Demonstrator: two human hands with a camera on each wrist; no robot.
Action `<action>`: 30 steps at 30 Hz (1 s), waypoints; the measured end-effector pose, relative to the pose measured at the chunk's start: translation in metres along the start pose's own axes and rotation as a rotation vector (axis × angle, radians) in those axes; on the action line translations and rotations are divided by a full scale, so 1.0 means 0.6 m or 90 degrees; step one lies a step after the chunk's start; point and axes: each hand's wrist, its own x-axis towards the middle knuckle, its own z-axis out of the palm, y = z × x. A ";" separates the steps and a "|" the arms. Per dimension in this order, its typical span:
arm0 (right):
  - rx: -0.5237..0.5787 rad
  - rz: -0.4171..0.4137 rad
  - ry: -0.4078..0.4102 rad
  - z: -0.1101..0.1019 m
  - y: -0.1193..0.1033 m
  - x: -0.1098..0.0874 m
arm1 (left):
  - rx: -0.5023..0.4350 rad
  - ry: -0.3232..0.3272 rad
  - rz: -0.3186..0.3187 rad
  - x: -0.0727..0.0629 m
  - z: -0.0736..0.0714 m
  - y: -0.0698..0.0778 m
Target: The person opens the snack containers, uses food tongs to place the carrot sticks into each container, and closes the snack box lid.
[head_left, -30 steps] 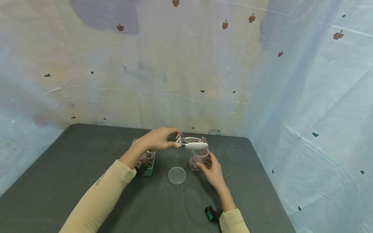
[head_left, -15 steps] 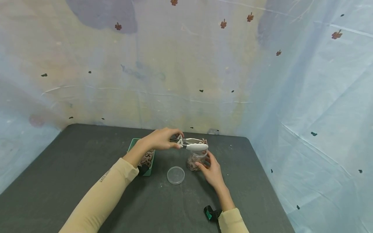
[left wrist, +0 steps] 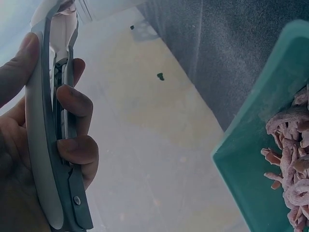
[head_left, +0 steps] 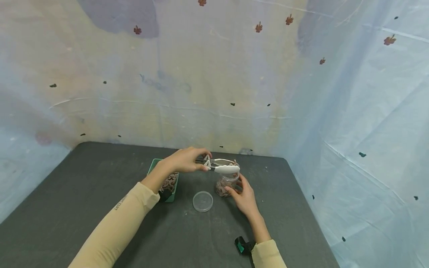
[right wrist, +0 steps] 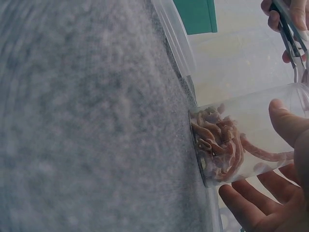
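Pale sheeting (head_left: 194,74) behind, dark table (head_left: 187,238) below, and the left hand (head_left: 186,159) grips tongs (head_left: 226,169), brownish strips (head_left: 235,163) at their tips, over the mouth of a clear jar (right wrist: 256,113)! Right hand (head_left: 246,198) clasps it, strips inside; lid (head_left: 202,201) nearby, green tub (left wrist: 251,179) by the left wrist.

So, left of centre on the dark-grey flat table (head_left: 187,238), the green rectangular plastic tub (left wrist: 246,169), brown curled strips (left wrist: 292,166) inside! To its right, the clear round plastic lid (head_left: 202,201); farther right and back, the clear cylindrical plastic jar (right wrist: 258,113), more strips (right wrist: 219,145) within, white-ended tongs (head_left: 226,169) over its mouth, right hand (head_left: 245,197) at its right side.
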 end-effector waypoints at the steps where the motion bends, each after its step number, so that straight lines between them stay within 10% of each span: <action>1: 0.000 -0.002 0.000 0.000 0.000 0.000 | -0.001 0.001 0.001 -0.001 0.000 0.000; 30: 0.005 -0.015 -0.013 -0.002 0.001 -0.003 | 0.007 0.013 0.008 -0.016 -0.013 0.000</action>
